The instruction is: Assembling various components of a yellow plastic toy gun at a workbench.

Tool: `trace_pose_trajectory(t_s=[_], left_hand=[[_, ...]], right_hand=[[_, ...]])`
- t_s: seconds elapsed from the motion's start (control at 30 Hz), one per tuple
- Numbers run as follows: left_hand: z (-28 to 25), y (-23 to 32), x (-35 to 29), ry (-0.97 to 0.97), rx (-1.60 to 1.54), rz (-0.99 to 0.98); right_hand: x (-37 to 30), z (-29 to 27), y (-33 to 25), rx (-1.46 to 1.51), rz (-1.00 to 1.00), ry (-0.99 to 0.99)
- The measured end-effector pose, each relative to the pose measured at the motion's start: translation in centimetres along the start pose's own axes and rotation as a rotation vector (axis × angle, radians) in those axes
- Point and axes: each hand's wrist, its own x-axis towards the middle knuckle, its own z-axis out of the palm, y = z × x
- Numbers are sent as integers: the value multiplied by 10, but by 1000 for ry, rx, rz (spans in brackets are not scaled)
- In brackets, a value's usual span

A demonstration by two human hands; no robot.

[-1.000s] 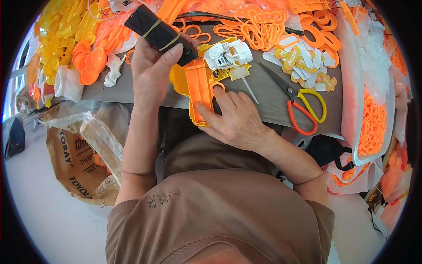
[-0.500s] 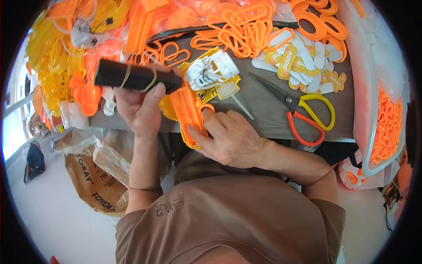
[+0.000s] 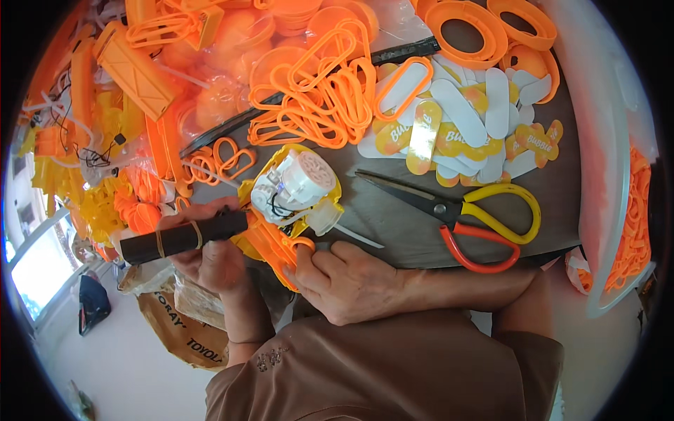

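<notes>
My left hand (image 3: 214,263) is closed around a black bar-shaped object (image 3: 181,240) with rubber bands round it; its exact kind does not show. The bar's right end is right beside an orange plastic casing piece (image 3: 270,242), which sits on a yellow half-shell. My right hand (image 3: 344,281) grips the near right side of this toy casing, fingers curled by a small orange ring. At the casing's far end a white mechanism (image 3: 298,184) with a round perforated face and dark wires lies in the yellow shell. A thin white stick (image 3: 359,236) juts out to its right.
Scissors (image 3: 456,217) with yellow and red handles lie open right of the casing. Beyond are orange loops (image 3: 316,98), printed stickers (image 3: 463,126) and orange oval rings (image 3: 467,31). Yellow and orange parts heap at left. A clear bin (image 3: 618,210) with orange pieces stands at right.
The whole view has shifted, so the table things sit lower in it. The white mechanism now shows its round face. Both hands keep their holds, the black bar still beside the casing.
</notes>
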Motion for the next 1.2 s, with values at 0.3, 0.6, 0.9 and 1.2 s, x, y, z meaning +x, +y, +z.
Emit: trace_pose_trajectory(t_s=[0.3, 0.6, 0.9, 1.2], left_hand=[[-4, -2, -1, 39, -4, -13], [-1, -3, -1, 57, -18, -36], [0, 1, 4, 38, -113, -53], [-62, 35, -12, 135, -281, -482]], right_hand=[[1, 1, 1, -2, 0, -14], [0, -3, 4, -9, -6, -42], [5, -10, 2, -26, -43, -66], [4, -1, -8, -106, 0, -11]])
